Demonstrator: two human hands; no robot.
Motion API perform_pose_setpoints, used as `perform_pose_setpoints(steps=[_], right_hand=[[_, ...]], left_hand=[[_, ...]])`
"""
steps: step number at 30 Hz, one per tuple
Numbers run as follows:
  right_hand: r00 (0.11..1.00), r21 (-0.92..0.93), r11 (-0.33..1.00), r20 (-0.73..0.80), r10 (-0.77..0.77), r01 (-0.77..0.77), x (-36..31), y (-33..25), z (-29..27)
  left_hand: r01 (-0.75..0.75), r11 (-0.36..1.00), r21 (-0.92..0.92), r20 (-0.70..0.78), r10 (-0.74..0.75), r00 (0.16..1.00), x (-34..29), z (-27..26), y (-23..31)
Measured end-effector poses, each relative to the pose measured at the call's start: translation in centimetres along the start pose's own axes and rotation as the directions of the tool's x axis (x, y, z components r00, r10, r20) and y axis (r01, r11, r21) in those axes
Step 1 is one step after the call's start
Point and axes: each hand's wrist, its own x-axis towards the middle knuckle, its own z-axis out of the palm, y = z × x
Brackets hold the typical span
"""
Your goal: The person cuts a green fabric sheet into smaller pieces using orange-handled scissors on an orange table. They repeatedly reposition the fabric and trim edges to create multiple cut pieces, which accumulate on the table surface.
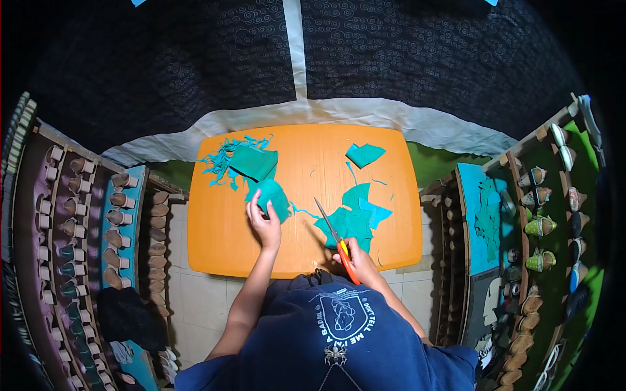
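My left hand (264, 218) is closed on a rounded green fabric piece (272, 194) over the left middle of the orange table (306, 163). A thin green strip (305, 212) trails from beside that piece toward the right. In my right hand (362, 259), near the table's front edge, are scissors (343, 251) with red and yellow handles. Their blades look together and point up and left, apart from the held piece. Just beyond the right hand lie several overlapping green cut pieces (349, 225), with a bluer one (376, 213) among them.
Green scrap strips (222, 159) heap at the table's far left beside a folded green piece (255, 161). Another green piece (365, 155) lies far right. Racks of shoe forms (119, 218) stand on the left, shelves with shoes (540, 227) on the right. Dark patterned cloth (208, 72) hangs behind.
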Motion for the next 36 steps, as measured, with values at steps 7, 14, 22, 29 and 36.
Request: perform_pose_setpoints(steps=[7,14,22,29,36], right_hand=[[0.958,-0.022,0.987,-0.237,-0.158,0.157,0.2,-2.4,-0.7],[0.857,-0.173,0.916,-0.326,-0.399,0.361,0.7,-1.5,-1.5],[0.993,0.306,0.949,0.058,-0.105,0.082,1.0,-1.9,-2.5],[0.89,0.37,0.928,0.404,-0.21,0.051,0.9,-3.4,-5.3],[0.881,0.313,0.95,0.443,-0.166,0.022,1.0,-6.2,-6.2]], left_hand=[[-0.11,0.959,-0.262,0.171,0.158,0.973,2.8,-1.6,2.0],[0.036,0.854,-0.519,0.367,0.184,0.912,5.1,-3.9,5.4],[0.127,0.836,-0.534,0.605,0.272,0.748,6.6,-5.6,7.9],[0.109,0.849,-0.517,0.679,0.329,0.657,7.3,-6.6,9.5],[0.001,0.892,-0.451,0.752,0.38,0.539,7.2,-6.5,10.6]])
